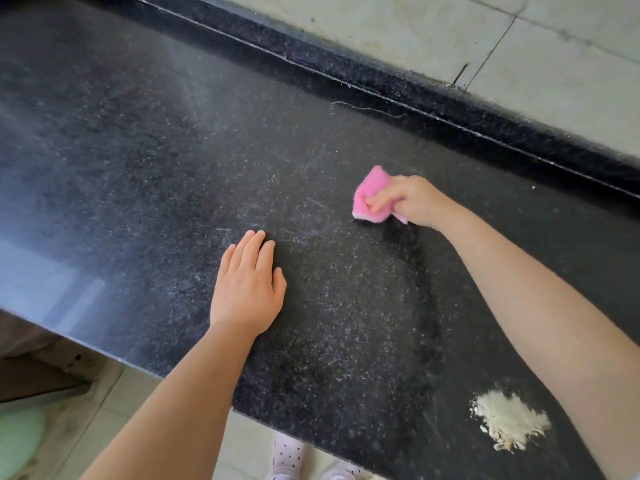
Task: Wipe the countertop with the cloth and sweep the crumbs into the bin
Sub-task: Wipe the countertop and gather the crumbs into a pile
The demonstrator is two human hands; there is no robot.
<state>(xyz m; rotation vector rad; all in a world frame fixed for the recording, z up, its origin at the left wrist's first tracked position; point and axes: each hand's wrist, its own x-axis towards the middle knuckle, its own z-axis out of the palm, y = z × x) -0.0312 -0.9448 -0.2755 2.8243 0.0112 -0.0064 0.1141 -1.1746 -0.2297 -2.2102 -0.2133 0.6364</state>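
A pink cloth is bunched in my right hand and pressed on the black speckled countertop, right of centre. Behind it, toward me, runs a darker curved wiped streak. My left hand lies flat on the counter, palm down, fingers slightly apart, holding nothing. A small heap of pale crumbs sits near the counter's front edge, under my right forearm. Fine white dust covers much of the surface. No bin is clearly in view.
A raised black ledge runs along the back of the counter below a pale tiled wall. The counter's front edge runs diagonally; below it are floor tiles, my feet in spotted slippers and a blurred green object.
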